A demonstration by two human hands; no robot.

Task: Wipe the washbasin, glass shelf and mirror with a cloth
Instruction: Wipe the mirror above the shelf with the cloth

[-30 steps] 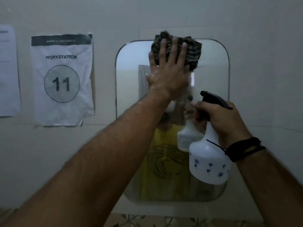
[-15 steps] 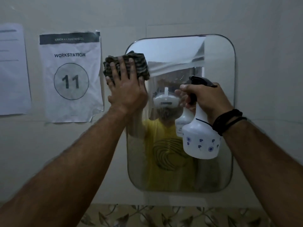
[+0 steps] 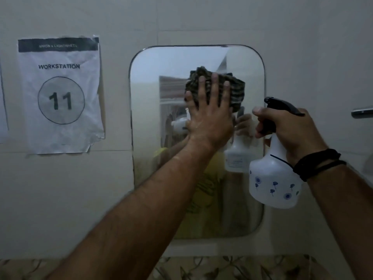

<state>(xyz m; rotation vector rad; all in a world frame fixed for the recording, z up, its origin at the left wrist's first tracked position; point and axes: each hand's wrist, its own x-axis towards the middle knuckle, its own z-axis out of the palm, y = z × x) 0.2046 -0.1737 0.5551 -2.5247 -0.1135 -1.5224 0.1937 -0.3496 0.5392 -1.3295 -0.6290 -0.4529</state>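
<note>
A rounded rectangular mirror (image 3: 149,93) hangs on the pale wall. My left hand (image 3: 210,118) presses a dark striped cloth (image 3: 232,87) flat against the upper middle of the glass, fingers straight and spread. My right hand (image 3: 290,132) grips the neck and black trigger of a white spray bottle (image 3: 272,184) with blue flower prints, held in front of the mirror's right edge. The washbasin and glass shelf are out of view.
A paper sign (image 3: 60,93) reading WORKSTATION 11 is taped to the wall left of the mirror. A metal fitting (image 3: 362,112) pokes in at the right edge. A leaf-patterned tile band (image 3: 201,267) runs along the bottom.
My left hand slid the cloth from the mirror's top down to its left edge, then right to the upper middle. The spray bottle stayed in my right hand at the right.
</note>
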